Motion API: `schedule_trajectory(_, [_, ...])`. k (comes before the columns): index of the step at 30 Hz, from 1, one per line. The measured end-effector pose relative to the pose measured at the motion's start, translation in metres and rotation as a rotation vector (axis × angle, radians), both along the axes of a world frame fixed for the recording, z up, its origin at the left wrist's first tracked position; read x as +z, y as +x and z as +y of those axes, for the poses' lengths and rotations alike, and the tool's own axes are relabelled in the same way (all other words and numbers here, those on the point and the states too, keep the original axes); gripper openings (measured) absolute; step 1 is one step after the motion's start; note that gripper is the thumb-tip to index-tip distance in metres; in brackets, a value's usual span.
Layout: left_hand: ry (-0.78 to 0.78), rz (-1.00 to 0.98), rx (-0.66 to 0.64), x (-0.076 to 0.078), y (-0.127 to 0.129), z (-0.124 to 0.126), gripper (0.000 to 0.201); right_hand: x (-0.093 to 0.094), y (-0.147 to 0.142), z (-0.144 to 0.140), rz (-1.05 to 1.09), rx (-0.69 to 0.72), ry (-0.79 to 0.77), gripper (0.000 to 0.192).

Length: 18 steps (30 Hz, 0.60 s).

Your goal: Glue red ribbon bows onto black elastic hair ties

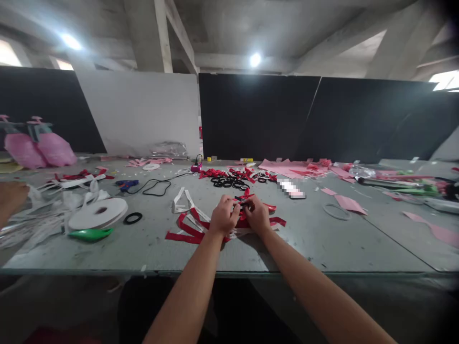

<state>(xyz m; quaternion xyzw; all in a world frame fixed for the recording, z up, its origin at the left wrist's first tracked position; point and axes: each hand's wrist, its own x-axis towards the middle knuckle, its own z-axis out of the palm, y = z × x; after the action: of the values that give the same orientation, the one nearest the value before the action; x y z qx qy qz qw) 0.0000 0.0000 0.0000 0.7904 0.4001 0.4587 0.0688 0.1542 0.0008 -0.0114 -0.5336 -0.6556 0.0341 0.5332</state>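
My left hand (225,215) and my right hand (257,214) are close together above the table, fingers pinched. Between their fingertips is a small black band, which looks like a hair tie, with red ribbon (246,193) standing up behind it. The exact grip is partly hidden by the fingers. Under and around my hands lie cut strips of red ribbon (184,237) and white strips. Beyond them sits a pile of black hair ties (229,183) beside knotted red ribbon pieces (212,174).
Left on the table (150,253) are a white ribbon spool (98,213), a green object (91,234), a black ring (133,218) and a blue glue gun (126,185) with its cord. Another person's hand (12,198) shows at far left. Pink sheets (349,204) lie right.
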Motion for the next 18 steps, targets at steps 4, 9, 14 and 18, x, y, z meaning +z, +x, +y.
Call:
schedule_trajectory(4, [0.04, 0.06, -0.031, 0.0019, -0.0008, -0.0008, 0.014, -0.0011, -0.0009, 0.0003, -0.037, 0.0, 0.006, 0.012])
schedule_trajectory(9, [0.081, 0.068, -0.01, 0.0032, -0.001, -0.0004, 0.021, -0.0012, -0.0011, 0.0003, -0.09, 0.007, 0.002, 0.013])
schedule_trajectory(14, [0.087, 0.071, -0.012, 0.0024, -0.001, -0.0001, 0.028, -0.0029, -0.0016, 0.0002, -0.149, -0.032, -0.038, 0.011])
schedule_trajectory(18, [0.082, 0.079, -0.021, 0.0004, -0.0015, 0.0017, 0.024, -0.0023, -0.002, -0.0014, -0.213, -0.051, -0.068, 0.013])
